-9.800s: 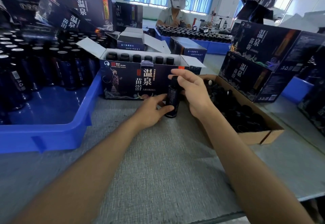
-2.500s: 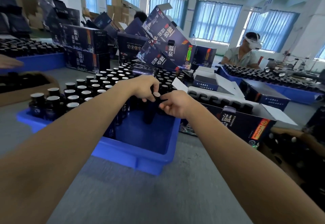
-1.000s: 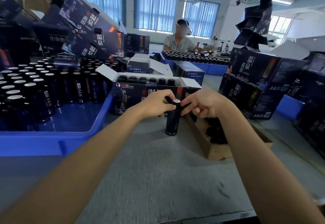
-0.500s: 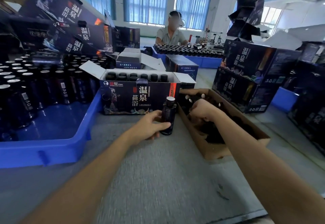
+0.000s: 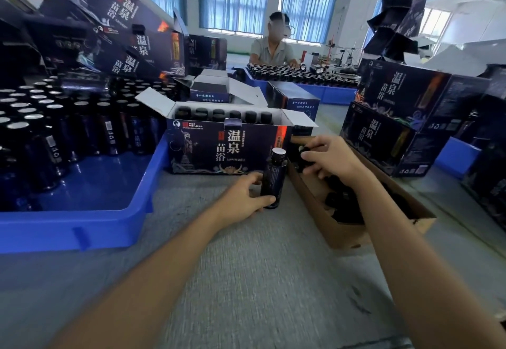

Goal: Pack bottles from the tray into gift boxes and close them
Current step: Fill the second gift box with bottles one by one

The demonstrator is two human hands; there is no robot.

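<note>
Two hands: left hand (image 5: 241,198), right hand (image 5: 330,161). One bottle (image 5: 273,178) standing alone, one black cap (image 5: 304,150) in fingers, one open gift box (image 5: 219,145), one blue tray (image 5: 82,230), one brown box (image 5: 342,235).

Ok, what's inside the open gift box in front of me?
Black-capped bottles stand inside the gift box. Only their tops show; the front wall covers the rest, so the count is unclear.

Packing workshop: blue trays (image 5: 82,228) of bottles (image 5: 82,129), stacked gift boxes (image 5: 394,118).
</note>
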